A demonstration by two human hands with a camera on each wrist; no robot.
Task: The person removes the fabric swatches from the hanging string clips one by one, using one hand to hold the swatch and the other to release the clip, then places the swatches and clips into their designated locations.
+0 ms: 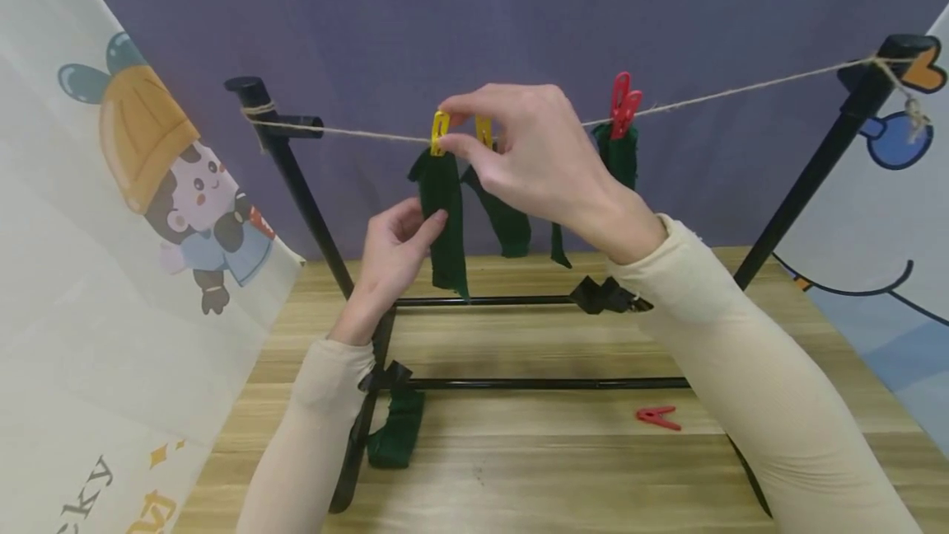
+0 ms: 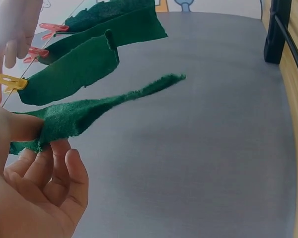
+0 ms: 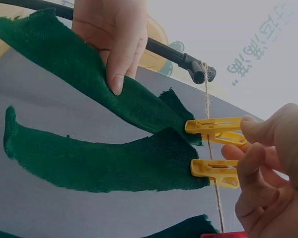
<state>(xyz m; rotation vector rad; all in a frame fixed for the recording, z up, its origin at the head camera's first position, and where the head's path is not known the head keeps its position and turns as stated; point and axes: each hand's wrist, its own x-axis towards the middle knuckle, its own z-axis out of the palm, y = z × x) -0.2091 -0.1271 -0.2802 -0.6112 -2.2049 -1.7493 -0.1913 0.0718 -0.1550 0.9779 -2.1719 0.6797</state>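
Note:
My right hand [image 1: 544, 151] pinches a yellow clothespin [image 1: 440, 134] between thumb and index finger. The pin's jaws sit over the string [image 1: 374, 135] and the top of a green cloth strip [image 1: 445, 229]. Lower on that strip, my left hand [image 1: 393, 250] holds the cloth between thumb and fingers; its thumb [image 3: 120, 64] lies across the fabric in the right wrist view. Beside it a second yellow clothespin [image 3: 213, 169] fastens another green strip [image 3: 99, 163] to the line. Red clothespins [image 1: 624, 110] hold more green cloth [image 1: 619, 159] farther right.
Black posts [image 1: 296, 180] carry the string at both ends, with black crossbars [image 1: 519, 383] low between them. On the wooden table [image 1: 519, 468] lie a red clothespin [image 1: 658, 417] and a folded green cloth [image 1: 400, 435]. A printed curtain [image 1: 89, 287] hangs at left.

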